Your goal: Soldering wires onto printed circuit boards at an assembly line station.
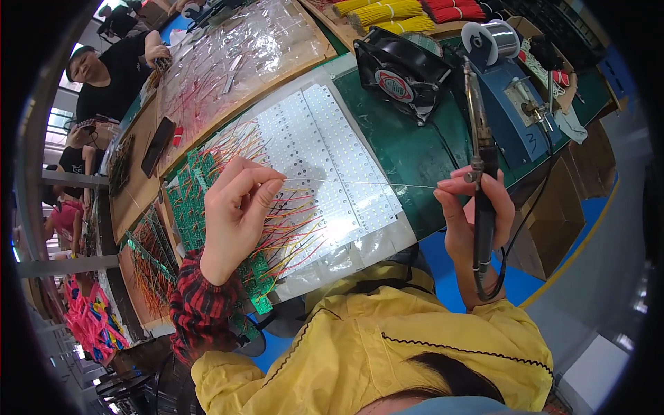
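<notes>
Wire, thin and silvery (413,185), spans the gap between the two hands, above the white boards (332,152) on the green counter (366,114). I have the left hand (232,214) pinching one end between thumb and forefinger, its other fingers curled in. On my right hand (460,238), thumb and forefinger press together on the wire too, while the other fingers wrap the soldering iron (486,214), which stands nearly upright with its tip up.

Under and beside my left hand lie green circuit boards (260,278) with red and yellow leads spread across the white ones. Left of them I see a wooden tray (131,290) holding more green boards and a tangle of reddish leads. Farther up, a wood-edged tray (318,28) carries clear plastic sheeting and scattered red leads; a co-worker (114,79) sits at its far side.

Toward the right, a white spool (477,45) wound with silvery wire sits by a blue metal box (512,104), near a black fan (401,72). Just past it, a small carton (568,98) holds white cord and red pieces; I cannot make out the rest. Below the counter's right edge stands an open cardboard box (567,214), its brown inner walls showing.
</notes>
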The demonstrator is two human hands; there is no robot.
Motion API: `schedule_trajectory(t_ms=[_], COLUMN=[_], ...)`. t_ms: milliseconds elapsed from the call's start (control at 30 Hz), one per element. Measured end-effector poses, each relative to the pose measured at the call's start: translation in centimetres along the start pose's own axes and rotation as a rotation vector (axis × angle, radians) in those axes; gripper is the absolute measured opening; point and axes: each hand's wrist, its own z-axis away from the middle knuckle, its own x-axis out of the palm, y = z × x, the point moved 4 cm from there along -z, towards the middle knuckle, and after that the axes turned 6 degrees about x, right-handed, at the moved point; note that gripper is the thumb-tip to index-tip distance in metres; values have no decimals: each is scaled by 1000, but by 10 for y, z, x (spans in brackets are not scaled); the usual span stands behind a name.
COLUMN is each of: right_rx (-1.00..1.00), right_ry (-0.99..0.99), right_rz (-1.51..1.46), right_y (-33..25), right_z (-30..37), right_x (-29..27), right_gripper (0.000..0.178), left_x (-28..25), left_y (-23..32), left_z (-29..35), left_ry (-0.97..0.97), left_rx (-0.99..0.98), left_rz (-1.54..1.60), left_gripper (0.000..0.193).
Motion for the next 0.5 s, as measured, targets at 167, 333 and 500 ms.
schedule_trajectory(t_ms=[167, 333, 500], right_rx=[-7, 113, 110], right_ry=[33, -33, -19], right_rz=[-7, 85, 79], right_y=[-1, 1, 5], right_z=[2, 3, 6], right_x=[-5, -10, -7], right_gripper=[48, 40, 42], left_x=[0, 4, 3], left_y=[6, 2, 3], left_z=[0, -2, 1], left_ry=[-16, -28, 26], left_rx=[3, -5, -15], left_rz=[1, 36, 46], left_gripper=[8, 8, 7])
